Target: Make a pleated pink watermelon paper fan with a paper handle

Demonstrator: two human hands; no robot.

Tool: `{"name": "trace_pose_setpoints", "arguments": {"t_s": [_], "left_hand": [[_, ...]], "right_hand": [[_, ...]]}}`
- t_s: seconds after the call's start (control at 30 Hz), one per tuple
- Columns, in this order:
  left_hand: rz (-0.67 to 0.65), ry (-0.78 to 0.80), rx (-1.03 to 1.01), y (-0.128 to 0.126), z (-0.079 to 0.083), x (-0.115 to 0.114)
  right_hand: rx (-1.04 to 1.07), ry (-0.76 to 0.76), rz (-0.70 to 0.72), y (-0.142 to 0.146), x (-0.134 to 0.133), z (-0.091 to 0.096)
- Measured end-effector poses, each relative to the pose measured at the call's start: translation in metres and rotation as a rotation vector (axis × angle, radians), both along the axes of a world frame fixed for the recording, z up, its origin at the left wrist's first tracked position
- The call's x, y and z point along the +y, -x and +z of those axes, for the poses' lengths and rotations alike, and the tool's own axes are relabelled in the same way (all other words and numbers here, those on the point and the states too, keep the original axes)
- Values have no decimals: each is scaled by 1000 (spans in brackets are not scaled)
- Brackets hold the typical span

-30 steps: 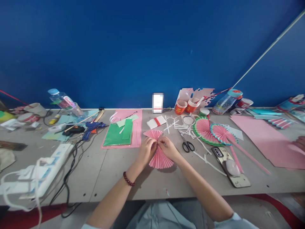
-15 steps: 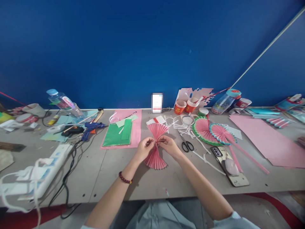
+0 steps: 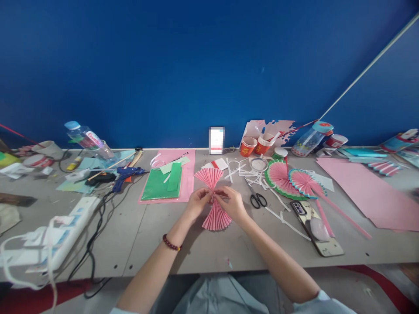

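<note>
A pleated pink paper fan (image 3: 217, 216) is pinched at its waist, spreading above and below like a bow. My left hand (image 3: 200, 201) grips that narrow middle from the left, thumb and fingers together. From the right, my right hand (image 3: 231, 201) pinches the same spot, its fingertips almost meeting the left ones. What lies right between the fingertips is hidden. Black-handled scissors (image 3: 258, 200) lie just right of my right hand. Behind the fan is a white and red packet (image 3: 216, 164). Green paper (image 3: 162, 184) on a pink sheet (image 3: 189, 174) lies to the left.
White paper strips (image 3: 234, 168) and two finished-looking round fans (image 3: 279, 176) lie on the right, near a phone (image 3: 319, 231). Red paper cups (image 3: 248, 146) stand at the back. Leftward are a blue glue gun (image 3: 126, 176), a power strip (image 3: 73, 229) and black cables (image 3: 94, 235).
The fan has turned slightly between my hands: its upper part has swung left and its lower part right. Both hands still pinch its middle.
</note>
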State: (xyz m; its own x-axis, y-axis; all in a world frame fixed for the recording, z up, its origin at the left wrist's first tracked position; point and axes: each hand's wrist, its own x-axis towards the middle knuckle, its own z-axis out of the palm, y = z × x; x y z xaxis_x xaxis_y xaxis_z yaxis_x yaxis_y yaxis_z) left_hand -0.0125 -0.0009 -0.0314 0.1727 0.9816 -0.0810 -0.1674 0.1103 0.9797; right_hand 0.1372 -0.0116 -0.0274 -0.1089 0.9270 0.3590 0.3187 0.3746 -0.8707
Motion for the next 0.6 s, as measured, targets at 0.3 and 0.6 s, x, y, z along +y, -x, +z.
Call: {"name": "trace_pose_setpoints", "arguments": {"t_s": [0.3, 0.6], "left_hand": [[-29, -4, 30, 2, 3, -1], [-13, -73, 43, 4, 5, -3]], "right_hand": [[-56, 14, -44, -2, 1, -2], [82, 157, -86, -7, 9, -7]]}}
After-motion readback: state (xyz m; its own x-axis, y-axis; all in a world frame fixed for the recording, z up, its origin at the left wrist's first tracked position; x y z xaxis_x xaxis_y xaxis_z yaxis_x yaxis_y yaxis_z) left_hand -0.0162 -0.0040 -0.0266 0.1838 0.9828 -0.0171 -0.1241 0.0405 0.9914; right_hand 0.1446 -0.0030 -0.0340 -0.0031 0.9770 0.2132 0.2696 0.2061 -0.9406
